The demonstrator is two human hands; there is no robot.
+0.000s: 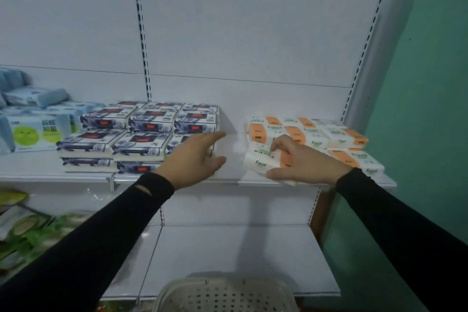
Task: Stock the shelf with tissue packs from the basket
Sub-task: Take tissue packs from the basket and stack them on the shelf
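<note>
My right hand (301, 159) grips a white and orange "Facial" tissue pack (260, 159) at the front edge of the white shelf (228, 177), just left of several more white and orange packs (329, 137). My left hand (197, 157) hovers open, fingers spread, in front of the right end of the stacked dark floral tissue packs (141, 132). A bare gap of shelf lies between the two stacks. The beige perforated basket (222, 296) sits at the bottom of the view; its inside is mostly out of sight.
Blue and green tissue packs (35, 124) fill the shelf's left end. A lower shelf (240, 256) sits below, with green packages (25, 230) at its left. A green wall (425, 109) borders the shelving on the right.
</note>
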